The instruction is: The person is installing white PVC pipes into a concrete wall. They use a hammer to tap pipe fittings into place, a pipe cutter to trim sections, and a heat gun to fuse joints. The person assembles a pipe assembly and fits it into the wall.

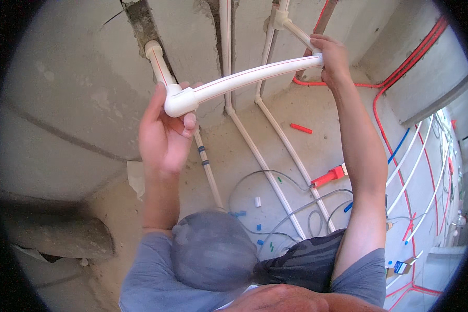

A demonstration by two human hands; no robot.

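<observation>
A white plastic pipe [255,79] with a thin red stripe runs across in front of the wall. Its left end sits in a white elbow fitting [182,102]. My left hand [165,136] holds that elbow, thumb on one side and fingers curled behind and below. From the elbow a short striped pipe [162,66] leads up to a white fitting [153,49] at a wall groove. My right hand [333,58] is closed around the long pipe's right end, where another white pipe [299,35] comes down from a wall fitting [281,20]. The joint under my right fingers is partly hidden.
White pipes [265,166] run down the wall and along the floor. On the floor lie a red-handled tool [328,177] with a grey cable [291,218], a red tube piece [301,128] and small offcuts. Red conduits [379,117] line the right side. My knee [213,249] is below.
</observation>
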